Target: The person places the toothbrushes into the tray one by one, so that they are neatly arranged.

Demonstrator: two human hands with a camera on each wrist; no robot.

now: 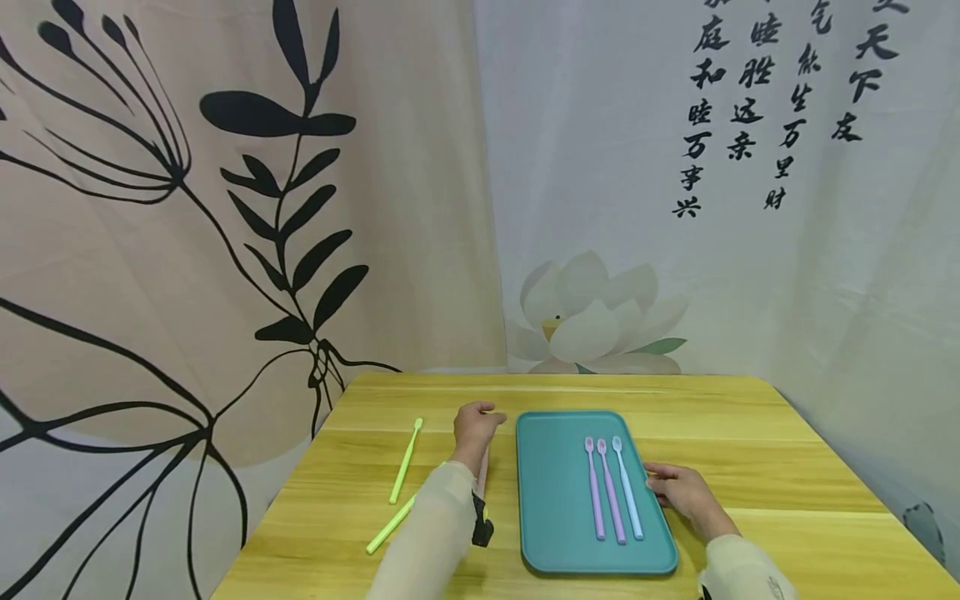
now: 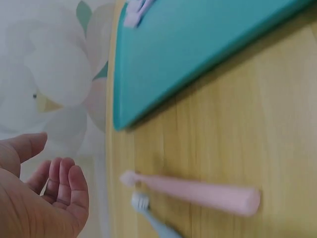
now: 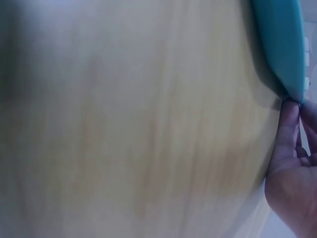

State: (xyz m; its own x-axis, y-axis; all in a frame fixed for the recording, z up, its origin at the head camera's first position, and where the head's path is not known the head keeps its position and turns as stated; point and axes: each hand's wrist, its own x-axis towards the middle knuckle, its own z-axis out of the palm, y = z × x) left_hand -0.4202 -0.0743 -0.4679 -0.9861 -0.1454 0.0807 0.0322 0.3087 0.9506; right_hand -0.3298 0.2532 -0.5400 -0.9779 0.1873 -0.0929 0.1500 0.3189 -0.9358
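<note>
My left hand (image 1: 474,433) is raised just left of the tray with loosely bent fingers and nothing in them. In the left wrist view, a pink toothbrush (image 2: 198,191) and a grey-blue toothbrush (image 2: 153,218) lie on the table near it; in the head view the left arm hides most of them. My right hand (image 1: 686,496) pinches the right rim of the teal tray (image 1: 555,500), thumb and fingertips at its edge (image 3: 292,74). On the tray two purple toothbrushes (image 1: 595,492) and a light blue toothbrush (image 1: 628,492) lie side by side, heads away from me.
Two yellow-green toothbrushes (image 1: 406,462) lie on the wooden table (image 1: 780,467) to the left, one partly behind the left sleeve (image 1: 427,533). A printed curtain (image 1: 420,208) hangs behind the table's far edge.
</note>
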